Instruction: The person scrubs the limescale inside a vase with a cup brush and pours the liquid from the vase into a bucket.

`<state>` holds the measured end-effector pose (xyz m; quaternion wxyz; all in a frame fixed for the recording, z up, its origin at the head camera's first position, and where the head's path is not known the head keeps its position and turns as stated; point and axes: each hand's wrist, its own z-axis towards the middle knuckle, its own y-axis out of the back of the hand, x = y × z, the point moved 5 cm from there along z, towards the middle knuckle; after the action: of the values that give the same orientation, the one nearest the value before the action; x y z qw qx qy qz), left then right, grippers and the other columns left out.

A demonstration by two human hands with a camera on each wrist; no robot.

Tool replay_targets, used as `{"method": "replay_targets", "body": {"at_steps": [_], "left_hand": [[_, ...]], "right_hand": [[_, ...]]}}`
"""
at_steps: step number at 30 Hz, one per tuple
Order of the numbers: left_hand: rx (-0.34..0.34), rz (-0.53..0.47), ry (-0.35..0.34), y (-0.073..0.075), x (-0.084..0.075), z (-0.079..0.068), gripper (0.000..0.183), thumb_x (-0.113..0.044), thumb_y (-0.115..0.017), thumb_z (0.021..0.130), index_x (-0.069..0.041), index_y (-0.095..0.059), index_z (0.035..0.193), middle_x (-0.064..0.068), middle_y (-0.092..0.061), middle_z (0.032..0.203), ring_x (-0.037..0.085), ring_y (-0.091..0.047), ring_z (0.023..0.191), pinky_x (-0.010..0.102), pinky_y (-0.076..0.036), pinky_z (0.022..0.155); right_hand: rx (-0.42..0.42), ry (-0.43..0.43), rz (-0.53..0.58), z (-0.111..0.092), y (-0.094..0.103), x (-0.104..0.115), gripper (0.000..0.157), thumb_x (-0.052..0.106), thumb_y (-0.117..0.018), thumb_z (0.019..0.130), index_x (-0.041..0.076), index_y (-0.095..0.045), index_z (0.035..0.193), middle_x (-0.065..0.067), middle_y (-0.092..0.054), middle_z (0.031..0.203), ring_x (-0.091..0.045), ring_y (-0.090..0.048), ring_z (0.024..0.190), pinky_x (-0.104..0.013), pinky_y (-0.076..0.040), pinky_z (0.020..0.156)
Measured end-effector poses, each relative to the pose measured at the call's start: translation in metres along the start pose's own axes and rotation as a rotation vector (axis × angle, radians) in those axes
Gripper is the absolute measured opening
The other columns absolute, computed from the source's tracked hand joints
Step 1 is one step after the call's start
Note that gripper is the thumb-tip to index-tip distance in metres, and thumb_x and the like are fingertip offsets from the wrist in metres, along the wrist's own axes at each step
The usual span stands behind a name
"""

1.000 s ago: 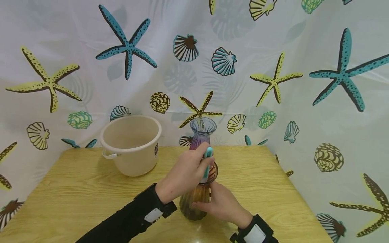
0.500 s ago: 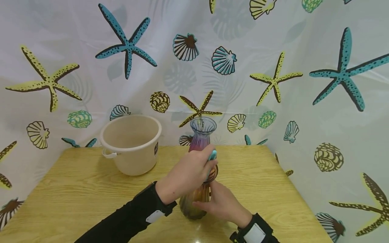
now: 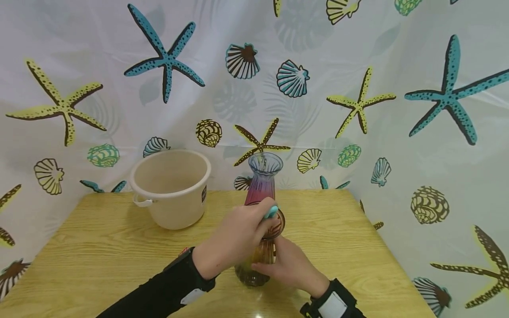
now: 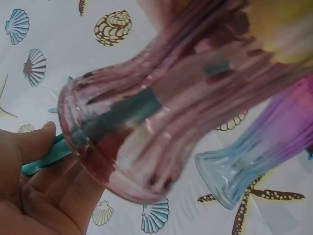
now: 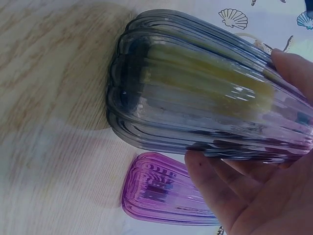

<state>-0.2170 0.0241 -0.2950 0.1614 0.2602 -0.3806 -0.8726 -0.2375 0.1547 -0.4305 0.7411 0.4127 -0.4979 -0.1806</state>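
Note:
My left hand (image 3: 238, 234) grips the teal handle (image 3: 271, 212) of a bottle sponge brush above the mouth of a ribbed glass vase (image 3: 254, 274). In the left wrist view the handle (image 4: 49, 156) runs through the vase's flared mouth. Deep inside, near the vase's base, the brush's yellow sponge head (image 5: 205, 78) shows through the glass in the right wrist view. My right hand (image 3: 292, 267) holds the vase around its side, fingers below and thumb above in the right wrist view. The vase is amber toward the mouth and greyish at the base.
Right behind stands a second glass vase (image 3: 264, 165), blue at the rim and pink-purple lower down. A cream bucket (image 3: 175, 212) is at the back left of the wooden table (image 3: 99, 260). A curtain with starfish and shells (image 3: 234, 97) surrounds the table's back and sides.
My left hand first shifts slightly right, then moves back left and lower. Less of the teal handle shows above the hand now. The right hand and the vase stay nearly still.

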Motion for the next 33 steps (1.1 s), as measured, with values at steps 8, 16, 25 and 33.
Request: {"method": "replay_targets", "body": {"at_steps": [8, 16, 25, 33], "left_hand": [[-0.043, -0.043, 0.055, 0.011, 0.015, -0.009, 0.014, -0.015, -0.058, 0.096, -0.01, -0.046, 0.102, -0.003, -0.044, 0.065, 0.004, -0.044, 0.049, 0.019, -0.04, 0.043], [-0.06, -0.008, 0.073, 0.012, 0.025, 0.001, 0.016, -0.014, -0.053, 0.098, -0.007, -0.038, 0.095, 0.001, -0.037, 0.064, 0.007, -0.039, 0.048, 0.019, -0.032, 0.042], [-0.002, -0.029, 0.105, 0.004, 0.027, 0.019, 0.011, -0.019, -0.051, 0.1, -0.01, -0.045, 0.097, 0.0, -0.044, 0.063, 0.005, -0.042, 0.045, 0.018, -0.031, 0.04], [0.024, -0.15, 0.134, -0.001, 0.024, 0.023, 0.007, -0.016, -0.05, 0.1, -0.011, -0.046, 0.097, 0.001, -0.049, 0.068, 0.004, -0.049, 0.051, 0.019, -0.04, 0.042]], "right_hand": [[-0.009, 0.002, 0.022, 0.001, -0.001, -0.001, 0.091, 0.057, -0.07, 0.077, 0.025, -0.021, 0.147, 0.001, -0.05, 0.134, -0.011, -0.053, 0.105, -0.039, -0.052, 0.076], [-0.005, -0.005, 0.022, 0.002, 0.0, 0.0, 0.088, 0.059, -0.069, 0.077, 0.024, -0.026, 0.145, 0.0, -0.052, 0.131, -0.012, -0.053, 0.106, -0.041, -0.053, 0.078], [-0.003, -0.007, 0.016, 0.001, 0.0, -0.001, 0.089, 0.06, -0.068, 0.077, 0.024, -0.025, 0.146, 0.001, -0.052, 0.132, -0.012, -0.052, 0.107, -0.042, -0.053, 0.079], [-0.004, -0.007, 0.019, 0.001, -0.001, -0.002, 0.089, 0.058, -0.069, 0.078, 0.022, -0.025, 0.146, 0.002, -0.053, 0.129, -0.011, -0.055, 0.102, -0.038, -0.053, 0.074]]}}
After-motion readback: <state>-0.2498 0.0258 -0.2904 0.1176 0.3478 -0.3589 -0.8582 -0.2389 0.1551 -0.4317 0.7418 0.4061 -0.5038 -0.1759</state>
